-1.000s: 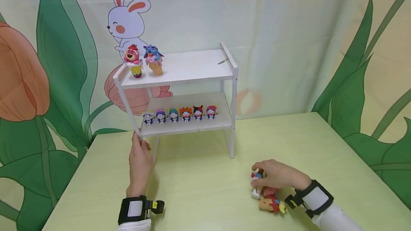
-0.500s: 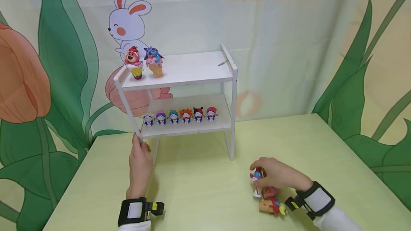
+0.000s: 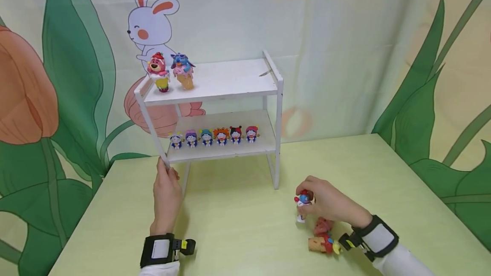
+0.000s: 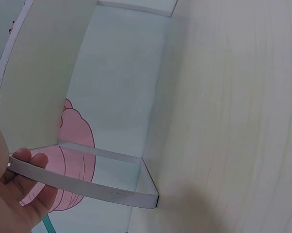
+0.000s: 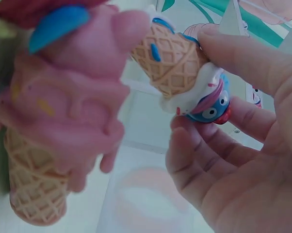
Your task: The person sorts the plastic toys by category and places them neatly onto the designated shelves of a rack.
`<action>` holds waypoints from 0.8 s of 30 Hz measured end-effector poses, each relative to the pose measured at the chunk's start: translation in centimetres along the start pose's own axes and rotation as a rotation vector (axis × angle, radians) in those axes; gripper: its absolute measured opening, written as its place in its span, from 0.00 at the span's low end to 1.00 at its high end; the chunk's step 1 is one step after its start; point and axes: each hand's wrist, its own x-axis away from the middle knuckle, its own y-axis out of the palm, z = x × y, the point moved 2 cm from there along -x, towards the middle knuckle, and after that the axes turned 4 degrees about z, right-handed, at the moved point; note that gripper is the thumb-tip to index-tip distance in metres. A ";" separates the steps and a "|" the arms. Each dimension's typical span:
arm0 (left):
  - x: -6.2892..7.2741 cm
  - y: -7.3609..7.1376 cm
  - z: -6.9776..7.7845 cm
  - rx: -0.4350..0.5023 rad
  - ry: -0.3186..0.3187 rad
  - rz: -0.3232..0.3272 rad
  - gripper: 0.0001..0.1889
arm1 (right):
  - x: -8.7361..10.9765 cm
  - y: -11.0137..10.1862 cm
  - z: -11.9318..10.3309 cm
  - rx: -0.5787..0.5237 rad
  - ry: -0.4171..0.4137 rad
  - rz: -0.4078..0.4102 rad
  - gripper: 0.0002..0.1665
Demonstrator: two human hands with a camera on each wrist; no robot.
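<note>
My left hand (image 3: 167,199) holds the front left leg of a white two-tier shelf (image 3: 230,81); in the left wrist view its fingers (image 4: 27,182) curl round the leg's flat bar (image 4: 88,187). My right hand (image 3: 331,201) pinches an ice-cream-cone figurine (image 3: 304,199) with a blue head and a red nose, between thumb and fingers. The right wrist view shows this figurine's waffle cone (image 5: 170,60) and white topping. Just nearer to me on the table lie a pink figurine (image 3: 323,226) and another cone figurine (image 3: 317,244) with red and yellow parts.
Two cone figurines, one pink bear (image 3: 158,71) and one blue (image 3: 183,71), stand on the shelf's top left. Several small blue-and-white figurines (image 3: 221,137) line the lower tier. The light green table (image 3: 238,233) meets a printed curtain (image 3: 345,54) behind.
My right hand has raised the blue-headed cone figurine and drawn it up and slightly left, apart from the other two. The left hand keeps its hold on the shelf leg.
</note>
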 end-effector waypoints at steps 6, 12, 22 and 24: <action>0.0 0.0 0.1 0.009 -0.009 0.001 0.23 | 0.1 0.0 -0.6 -0.009 -0.010 -0.007 0.16; -0.1 0.2 0.2 0.021 -0.032 -0.021 0.24 | 0.2 -0.3 -1.6 -0.007 -0.027 0.011 0.16; -0.1 0.0 0.3 0.015 -0.050 -0.019 0.25 | -1.9 -3.0 -4.8 0.038 -0.124 0.048 0.16; -0.2 -0.1 0.3 0.015 -0.050 -0.019 0.24 | -2.3 -3.9 -5.6 0.049 -0.158 0.057 0.16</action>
